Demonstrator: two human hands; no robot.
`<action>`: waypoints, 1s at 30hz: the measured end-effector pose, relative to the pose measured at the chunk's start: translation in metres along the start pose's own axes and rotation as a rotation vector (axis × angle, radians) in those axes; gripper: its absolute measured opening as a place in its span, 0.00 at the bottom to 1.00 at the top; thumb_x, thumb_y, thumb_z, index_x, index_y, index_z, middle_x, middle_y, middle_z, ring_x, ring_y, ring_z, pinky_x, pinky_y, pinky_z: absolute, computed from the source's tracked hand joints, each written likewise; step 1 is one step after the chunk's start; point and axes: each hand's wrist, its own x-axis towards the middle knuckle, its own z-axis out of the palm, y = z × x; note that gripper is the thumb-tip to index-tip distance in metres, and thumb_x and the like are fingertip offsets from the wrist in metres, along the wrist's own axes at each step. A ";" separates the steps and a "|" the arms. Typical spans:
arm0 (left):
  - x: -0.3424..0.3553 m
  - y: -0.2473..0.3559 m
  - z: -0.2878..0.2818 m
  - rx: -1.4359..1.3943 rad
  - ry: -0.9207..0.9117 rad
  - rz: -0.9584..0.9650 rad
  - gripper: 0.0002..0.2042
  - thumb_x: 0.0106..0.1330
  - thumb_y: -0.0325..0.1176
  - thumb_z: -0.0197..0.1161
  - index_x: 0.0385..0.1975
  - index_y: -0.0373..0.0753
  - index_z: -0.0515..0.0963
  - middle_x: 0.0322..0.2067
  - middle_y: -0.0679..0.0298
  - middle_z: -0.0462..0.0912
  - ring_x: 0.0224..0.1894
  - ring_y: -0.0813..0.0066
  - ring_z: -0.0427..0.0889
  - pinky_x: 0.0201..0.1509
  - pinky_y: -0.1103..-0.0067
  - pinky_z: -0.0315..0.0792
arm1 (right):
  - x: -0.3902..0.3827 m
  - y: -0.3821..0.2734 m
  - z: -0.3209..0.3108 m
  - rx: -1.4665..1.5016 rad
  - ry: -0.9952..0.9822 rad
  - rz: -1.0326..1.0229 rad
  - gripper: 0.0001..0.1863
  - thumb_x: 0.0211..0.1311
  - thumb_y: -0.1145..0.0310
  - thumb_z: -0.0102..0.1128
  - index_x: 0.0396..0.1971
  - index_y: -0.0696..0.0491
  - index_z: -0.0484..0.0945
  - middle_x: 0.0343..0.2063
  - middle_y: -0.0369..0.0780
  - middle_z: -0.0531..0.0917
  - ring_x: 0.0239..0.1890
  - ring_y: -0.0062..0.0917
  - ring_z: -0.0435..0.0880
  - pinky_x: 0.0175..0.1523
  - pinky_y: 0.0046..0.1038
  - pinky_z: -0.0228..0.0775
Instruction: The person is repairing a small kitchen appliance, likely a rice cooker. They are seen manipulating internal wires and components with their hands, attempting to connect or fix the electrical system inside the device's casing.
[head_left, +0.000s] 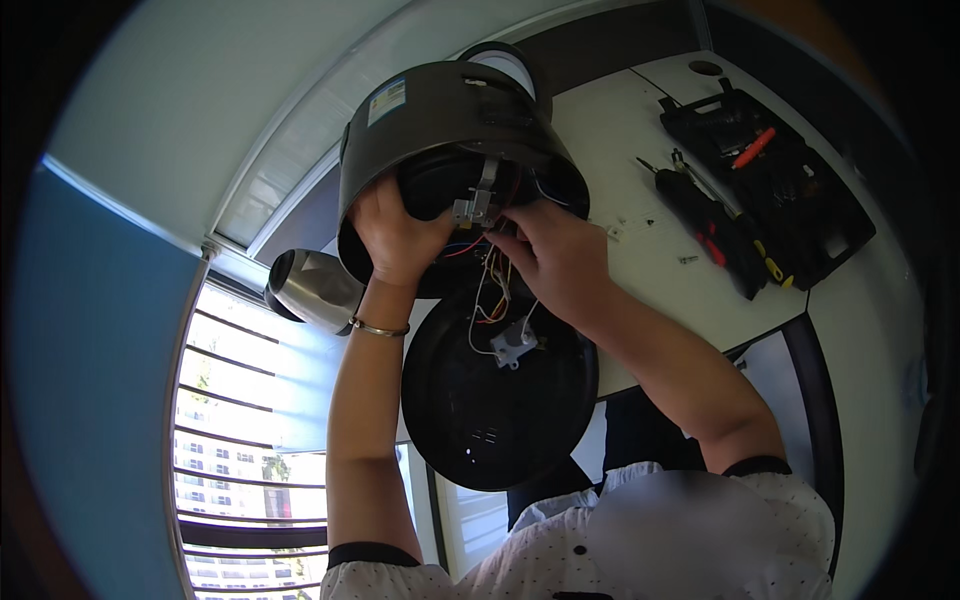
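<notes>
A dark cylindrical appliance housing [440, 105] lies on its side, its open underside showing a metal bracket [475, 208] and coloured wires [492, 285]. My left hand [395, 235] reaches inside its left rim, thumb toward the bracket, fingers bent and partly hidden; what they hold is unclear. My right hand [555, 255] has thumb and forefinger pinched at the wires beside the bracket. The wires run down to a small pale plate with connectors [512, 345], resting on a black round base [490, 430] below the housing.
A black tool case [820, 230] lies open on the right of the white desk [645, 305], with screwdrivers [700, 210] and small screws [688, 260] nearby. A steel kettle [310, 290] stands at left, beside a barred window [225, 420]. A blue panel fills the far left.
</notes>
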 end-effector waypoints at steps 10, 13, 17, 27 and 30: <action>0.001 0.002 -0.003 -0.066 -0.003 -0.032 0.36 0.33 0.34 0.72 0.50 0.33 0.70 0.45 0.49 0.74 0.48 0.47 0.73 0.53 0.63 0.67 | 0.020 0.001 -0.005 -0.179 0.079 -0.238 0.24 0.41 0.62 0.71 0.42 0.49 0.76 0.30 0.35 0.73 0.22 0.23 0.76 0.23 0.24 0.68; -0.004 0.001 -0.003 -0.064 -0.003 -0.056 0.36 0.33 0.35 0.72 0.50 0.34 0.71 0.45 0.49 0.74 0.49 0.48 0.72 0.53 0.63 0.67 | 0.021 0.000 -0.005 -0.228 0.170 -0.281 0.23 0.39 0.63 0.73 0.40 0.47 0.77 0.31 0.35 0.73 0.20 0.20 0.72 0.22 0.21 0.64; -0.003 0.003 -0.006 -0.075 0.008 -0.073 0.36 0.33 0.37 0.72 0.49 0.35 0.72 0.45 0.51 0.74 0.49 0.51 0.73 0.53 0.64 0.67 | 0.021 -0.001 -0.007 -0.253 0.269 -0.275 0.24 0.36 0.62 0.76 0.36 0.50 0.76 0.40 0.42 0.71 0.38 0.32 0.72 0.38 0.31 0.66; -0.012 -0.001 -0.006 -0.084 -0.031 -0.138 0.36 0.34 0.40 0.73 0.50 0.37 0.71 0.46 0.53 0.73 0.49 0.53 0.73 0.53 0.65 0.67 | 0.040 0.009 -0.009 -0.086 -0.064 -0.374 0.23 0.40 0.68 0.72 0.42 0.45 0.81 0.59 0.52 0.61 0.59 0.47 0.62 0.60 0.40 0.58; -0.012 -0.001 -0.005 -0.076 0.008 -0.109 0.37 0.34 0.41 0.73 0.50 0.38 0.71 0.47 0.54 0.72 0.48 0.53 0.73 0.52 0.65 0.68 | 0.044 0.013 -0.013 -0.098 -0.111 -0.397 0.23 0.42 0.69 0.71 0.44 0.44 0.81 0.60 0.52 0.60 0.60 0.47 0.62 0.61 0.39 0.57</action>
